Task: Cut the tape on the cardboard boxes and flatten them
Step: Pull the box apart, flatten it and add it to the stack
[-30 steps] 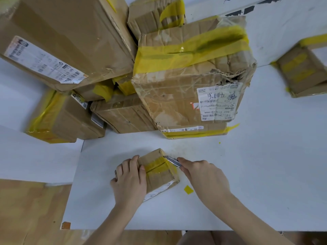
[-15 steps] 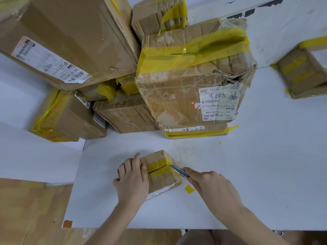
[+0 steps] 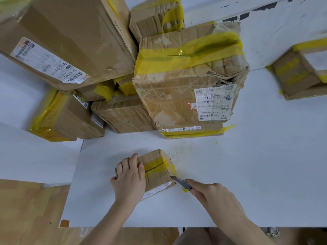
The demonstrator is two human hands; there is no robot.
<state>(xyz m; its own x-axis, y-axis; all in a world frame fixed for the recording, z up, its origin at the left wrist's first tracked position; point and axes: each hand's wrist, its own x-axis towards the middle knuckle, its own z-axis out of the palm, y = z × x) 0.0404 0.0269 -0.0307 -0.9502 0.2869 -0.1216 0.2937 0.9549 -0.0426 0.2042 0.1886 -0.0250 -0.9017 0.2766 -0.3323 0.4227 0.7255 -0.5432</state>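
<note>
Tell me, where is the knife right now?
The small grey metal utility knife is near the bottom centre, gripped by the right hand, its tip at the small brown cardboard box.

The tabletop (image 3: 247,174) lies bare along its near edge and across its right half, giving open passage from the right. A small box (image 3: 157,168) sits near the middle toward the near edge, with the left hand (image 3: 130,179) resting on it and the right hand (image 3: 210,193) just beside it with a knife (image 3: 181,182). A stack of taped boxes (image 3: 185,82) blocks the far edge and far left corner. Another box (image 3: 299,73) stands at the far right edge.
</note>
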